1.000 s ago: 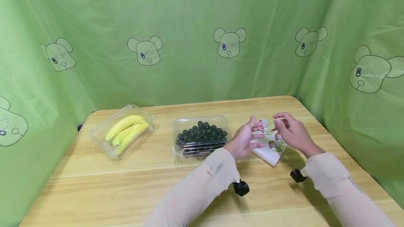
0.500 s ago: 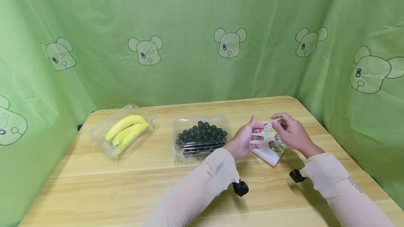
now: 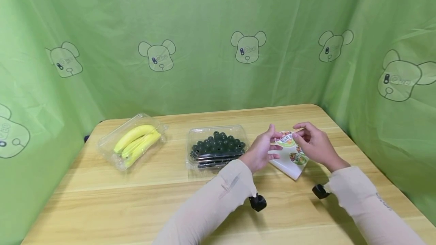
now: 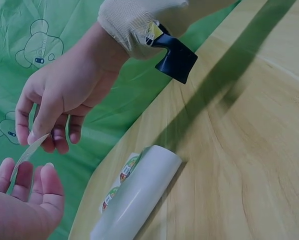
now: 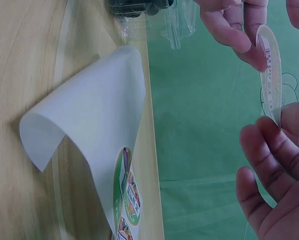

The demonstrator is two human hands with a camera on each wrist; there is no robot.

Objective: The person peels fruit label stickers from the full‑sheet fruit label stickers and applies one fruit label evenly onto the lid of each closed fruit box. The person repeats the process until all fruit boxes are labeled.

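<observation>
My right hand (image 3: 315,144) pinches one edge of a colourful oval sticker (image 3: 284,139) between thumb and finger. Its opposite edge lies against the fingers of my left hand (image 3: 260,151), which are extended with the thumb held up. In the right wrist view the sticker (image 5: 269,70) appears nearly edge-on, slightly bent, spanning both hands. Below the hands a white sticker sheet (image 3: 286,165) rests on the table, with several more oval stickers on it. It curls over, as the left wrist view shows of the sheet (image 4: 139,192).
Left of my hands stands a clear clamshell box (image 3: 197,129) of dark green grapes (image 3: 218,144). Further left, another clear box (image 3: 109,141) holds yellow bananas (image 3: 137,141). A green curtain (image 3: 204,86) hangs behind the wooden table (image 3: 136,211).
The sticker has shifted slightly left and now shows more of its printed face. My left hand has edged left; my right hand has closed in a little from the right.
</observation>
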